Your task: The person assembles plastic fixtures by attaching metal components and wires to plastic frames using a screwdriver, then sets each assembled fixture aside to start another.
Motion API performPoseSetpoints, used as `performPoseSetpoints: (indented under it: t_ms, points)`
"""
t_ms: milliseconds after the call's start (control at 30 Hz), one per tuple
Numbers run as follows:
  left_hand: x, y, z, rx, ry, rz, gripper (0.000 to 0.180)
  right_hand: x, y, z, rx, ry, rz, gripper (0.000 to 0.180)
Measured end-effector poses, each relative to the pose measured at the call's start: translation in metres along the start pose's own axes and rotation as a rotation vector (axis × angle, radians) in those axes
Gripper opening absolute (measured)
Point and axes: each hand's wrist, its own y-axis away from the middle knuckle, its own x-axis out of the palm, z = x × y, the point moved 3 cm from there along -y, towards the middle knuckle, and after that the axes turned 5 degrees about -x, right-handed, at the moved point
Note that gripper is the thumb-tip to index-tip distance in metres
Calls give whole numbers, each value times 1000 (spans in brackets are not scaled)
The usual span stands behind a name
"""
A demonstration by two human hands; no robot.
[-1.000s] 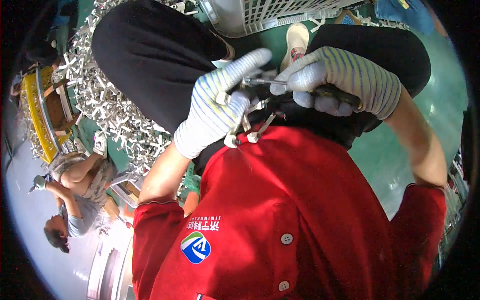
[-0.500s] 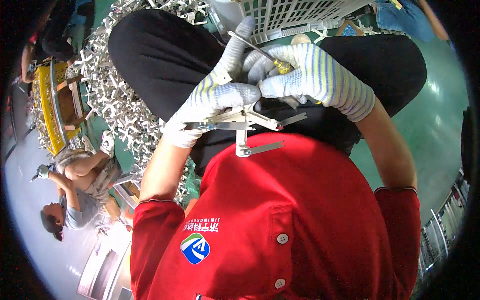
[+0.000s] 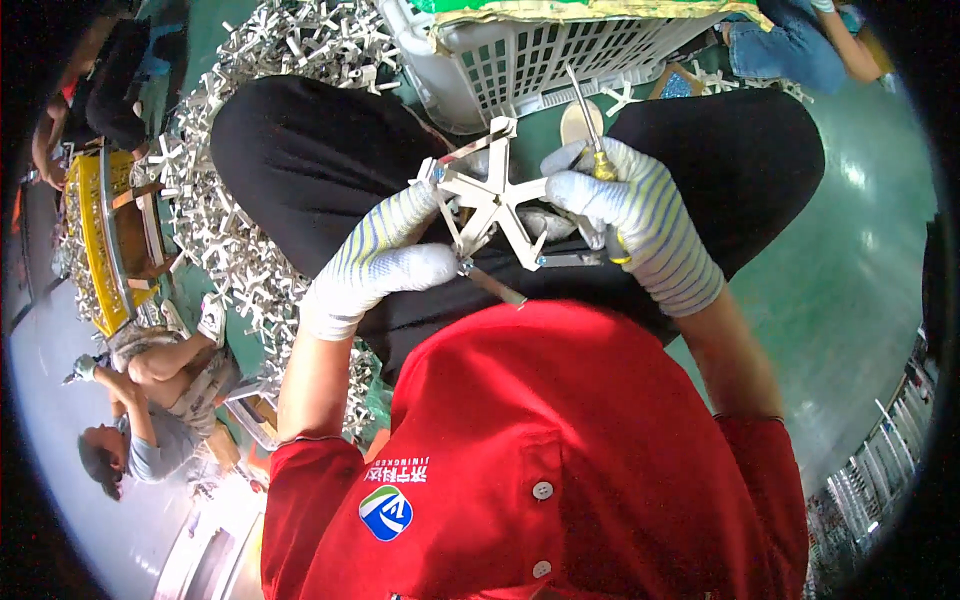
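A white star-shaped bracket [image 3: 492, 203] with several arms is held up over my lap, its face toward me. My gloved left hand [image 3: 385, 245] is closed on its left side, thumb near a lower arm. Thin metal strips [image 3: 497, 287] are joined to the ends of some arms. In my gloved right hand [image 3: 645, 205] is a screwdriver [image 3: 603, 165] with a yellow handle, its shaft pointing up and away from the bracket. The right fingertips meet the tip of the bracket's right arm. The gloves hide part of the bracket's edges.
A large heap of similar white brackets [image 3: 240, 225] lies on the floor at left. Ahead stands a light grey slotted basket [image 3: 530, 75]. A yellow crate [image 3: 92, 240] and a seated person [image 3: 165, 385] are farther left. Another person's arm [image 3: 850, 50] shows at far right.
The bracket has moved up, away from my body, and turned so that its star face shows. My hands have spread apart, and the screwdriver now points more steeply upward.
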Motion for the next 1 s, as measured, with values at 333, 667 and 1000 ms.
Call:
performPoseSetpoints:
  t_ms: [333,667,1000]
  points:
    - [38,-44,-40,-31,-200,-92,45,5,7,-5,-245,358,90,27]
    - [28,-55,-34,114,-430,-199,36,-74,-75,120,-588,1092,-477,27]
    - [18,-61,-34,338,-596,-349,19,-94,-171,124,-1257,1303,-193,21]
